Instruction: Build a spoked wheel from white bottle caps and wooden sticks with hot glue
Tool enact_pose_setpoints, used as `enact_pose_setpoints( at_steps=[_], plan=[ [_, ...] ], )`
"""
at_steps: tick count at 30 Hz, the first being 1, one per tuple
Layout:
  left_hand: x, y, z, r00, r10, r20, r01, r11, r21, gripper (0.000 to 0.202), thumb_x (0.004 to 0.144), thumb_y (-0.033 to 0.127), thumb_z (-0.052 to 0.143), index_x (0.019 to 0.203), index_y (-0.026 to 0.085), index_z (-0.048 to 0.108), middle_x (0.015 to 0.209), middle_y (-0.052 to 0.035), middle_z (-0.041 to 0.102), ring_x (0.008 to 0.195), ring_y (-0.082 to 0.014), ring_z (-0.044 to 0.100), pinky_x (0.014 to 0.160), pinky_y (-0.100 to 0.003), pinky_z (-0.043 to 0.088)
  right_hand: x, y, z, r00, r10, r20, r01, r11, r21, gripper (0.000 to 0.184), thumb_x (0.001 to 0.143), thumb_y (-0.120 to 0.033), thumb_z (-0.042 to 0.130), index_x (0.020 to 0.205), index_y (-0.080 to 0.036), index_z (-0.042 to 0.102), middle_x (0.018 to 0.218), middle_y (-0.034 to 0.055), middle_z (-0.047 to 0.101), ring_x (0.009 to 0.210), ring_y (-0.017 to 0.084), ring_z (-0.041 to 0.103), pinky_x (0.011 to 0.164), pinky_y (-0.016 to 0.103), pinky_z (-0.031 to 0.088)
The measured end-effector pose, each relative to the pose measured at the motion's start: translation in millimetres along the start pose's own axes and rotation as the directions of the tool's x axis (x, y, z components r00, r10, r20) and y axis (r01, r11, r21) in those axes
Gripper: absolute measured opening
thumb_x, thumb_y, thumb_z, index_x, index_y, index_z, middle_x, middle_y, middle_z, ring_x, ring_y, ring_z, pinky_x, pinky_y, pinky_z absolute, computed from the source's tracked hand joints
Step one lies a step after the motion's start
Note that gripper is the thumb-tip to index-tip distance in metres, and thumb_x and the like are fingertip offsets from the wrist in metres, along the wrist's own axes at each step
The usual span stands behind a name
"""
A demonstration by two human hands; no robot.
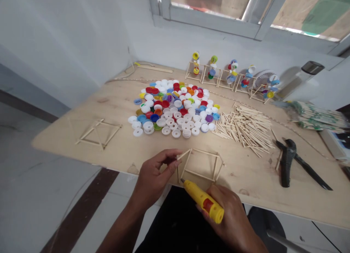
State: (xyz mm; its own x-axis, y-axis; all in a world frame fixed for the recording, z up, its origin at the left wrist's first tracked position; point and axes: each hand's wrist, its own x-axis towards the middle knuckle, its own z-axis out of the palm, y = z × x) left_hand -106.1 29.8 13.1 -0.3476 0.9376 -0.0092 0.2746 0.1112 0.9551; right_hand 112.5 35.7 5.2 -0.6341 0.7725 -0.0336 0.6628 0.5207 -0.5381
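Observation:
My left hand (157,174) pinches a corner of a small wooden stick frame (201,171) at the table's front edge. In my right hand (228,207) is a yellow hot glue gun (203,200), its dark nozzle tip close to the lower left joint of that frame. Whether the tip touches the stick I cannot tell. Just beyond the hands lies a heap of coloured and white bottle caps (175,111). A second stick frame (98,134) rests on the table to the left.
Loose wooden sticks (243,129) lie piled right of the caps. Black cutters (288,162) sit at the right. Along the wall stand several stick frames with caps (212,70), a small fan (264,80) and a bottle (299,80). Stick packets (319,116) lie far right.

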Motion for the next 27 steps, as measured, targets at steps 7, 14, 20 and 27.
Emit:
enact_pose_setpoints(
  at_steps=[7,14,20,27],
  plan=[
    [0.1,0.0,-1.3,1.000,0.012,0.016,-0.012,1.000,0.008,0.022,0.076,0.031,0.063,0.094,0.021,0.070,0.085,-0.0003,0.071,0.077,-0.0137,0.064,0.072,-0.023,0.051,0.8,-0.4,0.0,1.000,0.000,-0.001,0.000,1.000,0.009,0.017,0.079,-0.021,0.058,0.068,-0.020,0.045,0.066,-0.0002,0.058,0.058,0.015,0.052,0.053,0.025,0.031],
    [0.8,-1.2,-1.2,0.999,0.031,0.012,-0.031,0.999,0.020,0.022,0.076,0.031,0.062,0.094,0.021,0.070,0.082,0.0000,0.070,0.073,-0.0130,0.063,0.069,-0.023,0.051,0.6,1.7,3.0,1.000,0.006,-0.019,-0.006,1.000,0.020,0.017,0.080,-0.022,0.058,0.069,-0.020,0.046,0.067,-0.0003,0.058,0.058,0.015,0.052,0.053,0.025,0.030],
    [0.6,-2.0,-1.5,0.999,0.029,0.015,-0.029,1.000,-0.002,0.021,0.077,0.029,0.062,0.095,0.021,0.069,0.084,0.0005,0.070,0.076,-0.0125,0.063,0.071,-0.022,0.051,-0.6,1.3,3.7,0.999,-0.020,-0.037,0.020,1.000,-0.005,0.018,0.081,-0.023,0.058,0.069,-0.020,0.046,0.065,-0.0008,0.057,0.057,0.015,0.051,0.053,0.025,0.030],
    [0.1,-2.0,-1.8,0.999,0.032,0.017,-0.032,0.999,0.019,0.022,0.076,0.029,0.063,0.096,0.021,0.069,0.084,0.0003,0.070,0.076,-0.0128,0.063,0.071,-0.023,0.051,-1.7,4.1,6.3,0.999,-0.006,-0.037,0.005,1.000,-0.022,0.018,0.081,-0.023,0.059,0.070,-0.020,0.045,0.066,-0.0007,0.057,0.058,0.015,0.052,0.054,0.026,0.032]
  ],
)
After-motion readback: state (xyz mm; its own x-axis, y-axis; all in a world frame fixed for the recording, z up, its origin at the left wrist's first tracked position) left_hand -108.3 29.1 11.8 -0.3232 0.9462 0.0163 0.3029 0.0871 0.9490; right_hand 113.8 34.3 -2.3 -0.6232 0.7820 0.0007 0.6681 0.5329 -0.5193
